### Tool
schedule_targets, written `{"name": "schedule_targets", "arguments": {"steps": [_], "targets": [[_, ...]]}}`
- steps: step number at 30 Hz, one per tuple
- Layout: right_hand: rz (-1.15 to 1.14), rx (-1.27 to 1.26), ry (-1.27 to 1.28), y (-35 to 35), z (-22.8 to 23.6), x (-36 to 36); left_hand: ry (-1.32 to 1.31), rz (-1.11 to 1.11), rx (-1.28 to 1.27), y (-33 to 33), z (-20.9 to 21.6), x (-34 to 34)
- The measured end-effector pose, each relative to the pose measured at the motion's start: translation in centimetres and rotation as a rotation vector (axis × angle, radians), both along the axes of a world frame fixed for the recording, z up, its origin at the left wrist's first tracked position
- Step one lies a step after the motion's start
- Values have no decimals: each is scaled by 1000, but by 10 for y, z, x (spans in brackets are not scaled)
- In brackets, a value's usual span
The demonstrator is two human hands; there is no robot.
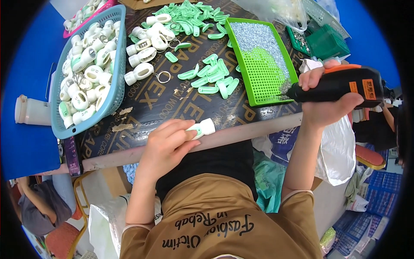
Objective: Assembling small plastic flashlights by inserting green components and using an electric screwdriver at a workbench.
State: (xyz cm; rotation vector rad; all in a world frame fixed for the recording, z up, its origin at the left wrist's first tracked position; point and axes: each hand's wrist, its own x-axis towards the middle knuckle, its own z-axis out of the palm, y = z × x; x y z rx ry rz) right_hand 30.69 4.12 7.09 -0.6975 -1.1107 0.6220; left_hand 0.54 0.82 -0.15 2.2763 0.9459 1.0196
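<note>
My left hand (168,144) is closed on a small white keychain flashlight (208,126) at the table's near edge. A green piece shows on its body beside my fingers, and its round white head points right. My right hand (323,101) grips a black electric screwdriver (340,84) with an orange part on top. The driver lies level, its tip pointing left over the near right corner of a bright green perforated tray (258,82). Small silvery screws (263,36) fill the tray's far part, and a few lie around the driver tip.
A blue basket (121,52) of white flashlights stands at the left. More white flashlights (146,56) with key rings lie beside it. Loose green pieces (213,75) are scattered mid-table, with a larger pile (185,17) behind. A dark green box (330,41) stands far right.
</note>
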Motion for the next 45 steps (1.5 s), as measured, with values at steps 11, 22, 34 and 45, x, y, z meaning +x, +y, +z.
{"name": "schedule_targets", "arguments": {"steps": [11, 22, 34, 45], "targets": [[-33, 45, 49, 5, -19, 1, -10, 12, -21, 0, 0, 0], [-48, 50, 39, 9, -21, 3, -16, 16, -31, 2, 0, 0], [-135, 25, 54, 11, -17, -1, -28, 2, -42, 1, 0, -2], [416, -113, 144, -12, 41, -20, -66, -27, -42, 3, -3, 0]]}}
